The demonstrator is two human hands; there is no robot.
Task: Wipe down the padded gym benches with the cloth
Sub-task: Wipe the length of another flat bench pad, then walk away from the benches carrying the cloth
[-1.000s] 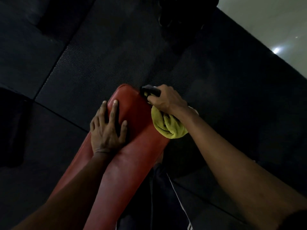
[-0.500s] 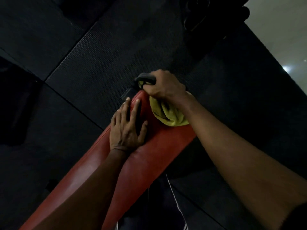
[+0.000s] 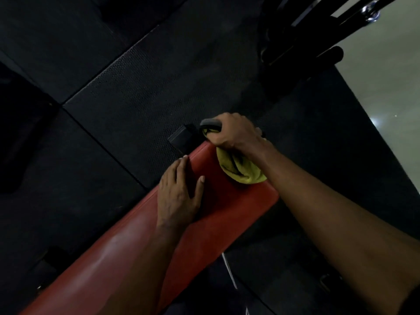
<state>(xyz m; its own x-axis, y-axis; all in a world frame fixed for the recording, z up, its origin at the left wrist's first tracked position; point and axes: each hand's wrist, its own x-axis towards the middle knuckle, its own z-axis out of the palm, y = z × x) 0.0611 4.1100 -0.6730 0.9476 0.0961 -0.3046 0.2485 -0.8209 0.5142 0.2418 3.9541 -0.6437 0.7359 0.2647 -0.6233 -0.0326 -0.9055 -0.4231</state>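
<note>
Red glossy bench pad (image 3: 227,214): left hand (image 3: 179,196) rests flat; at one o'clock, right hand (image 3: 234,133) grips one bunched yellow cloth (image 3: 241,171).

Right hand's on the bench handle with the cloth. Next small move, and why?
Probably draw the right hand back off the dark handle and drag the yellow cloth along the red pad. The cloth is bunched under that hand at the pad's far end, and the left hand lies flat on the pad.
</note>
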